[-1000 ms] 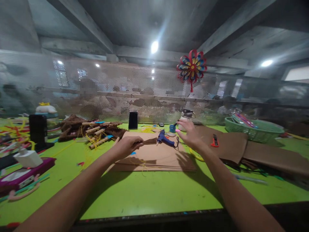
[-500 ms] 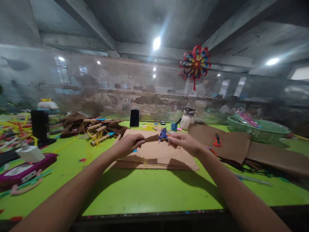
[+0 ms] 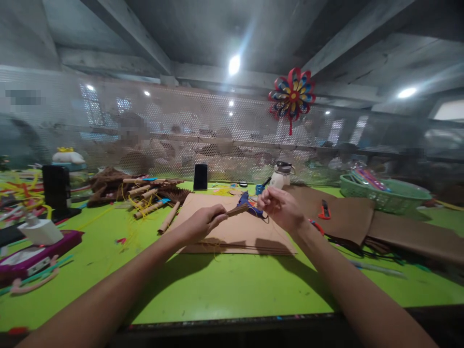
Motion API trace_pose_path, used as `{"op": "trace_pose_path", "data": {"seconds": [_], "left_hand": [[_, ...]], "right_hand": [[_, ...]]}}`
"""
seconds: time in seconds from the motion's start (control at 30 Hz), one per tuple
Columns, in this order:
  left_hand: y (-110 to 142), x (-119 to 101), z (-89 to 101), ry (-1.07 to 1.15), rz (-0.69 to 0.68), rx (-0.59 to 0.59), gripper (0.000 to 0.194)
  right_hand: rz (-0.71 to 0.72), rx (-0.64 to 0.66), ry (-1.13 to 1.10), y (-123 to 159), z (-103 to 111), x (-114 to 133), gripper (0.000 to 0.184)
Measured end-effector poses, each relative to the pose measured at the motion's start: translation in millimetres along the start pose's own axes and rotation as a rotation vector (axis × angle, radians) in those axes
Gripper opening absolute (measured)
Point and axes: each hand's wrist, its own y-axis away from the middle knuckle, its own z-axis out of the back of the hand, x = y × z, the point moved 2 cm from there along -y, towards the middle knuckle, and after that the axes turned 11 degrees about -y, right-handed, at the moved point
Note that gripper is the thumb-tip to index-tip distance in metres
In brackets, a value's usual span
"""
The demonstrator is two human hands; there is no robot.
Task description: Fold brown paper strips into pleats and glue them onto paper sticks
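Note:
My left hand (image 3: 211,220) is closed around a narrow strip of pleated brown paper (image 3: 237,210), whose end sticks out to the right over the cardboard sheets (image 3: 224,232). Facing it, my right hand (image 3: 281,207) is raised with thumb and fingers pinched together. A thin yellowish line shows near those fingertips, too fine to make out. Just behind the paper lies a blue glue gun (image 3: 250,202), partly covered by my right hand. Past that hand sits a small blue pot (image 3: 259,189) with a dark handle in it.
Left of the cardboard lie a paper tube (image 3: 168,218) and a pile of brown paper rolls (image 3: 148,205) with yellow string. A phone (image 3: 200,177) and a white jug (image 3: 281,175) stand behind. Brown sheets (image 3: 353,217), a red cutter (image 3: 324,210) and a green basket (image 3: 389,197) are rightward.
My right hand came down from beside the jug with fingers spread, closed into a pinch near the pleated paper, then rose slightly. My left hand moved a little right with the paper, turning it.

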Motion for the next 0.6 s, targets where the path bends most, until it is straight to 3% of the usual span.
{"op": "trace_pose_path", "data": {"seconds": [0.37,0.6], "left_hand": [[0,2,-9.7,-0.1,0.007,-0.002,0.035],[3,36,-5.0,-0.164,0.105,-0.017,0.035]], "right_hand": [[-0.046,-0.205,-0.054,-4,0,-9,0.024],[0.035,-0.391,-0.029,-12,49,18,0.025]]}}
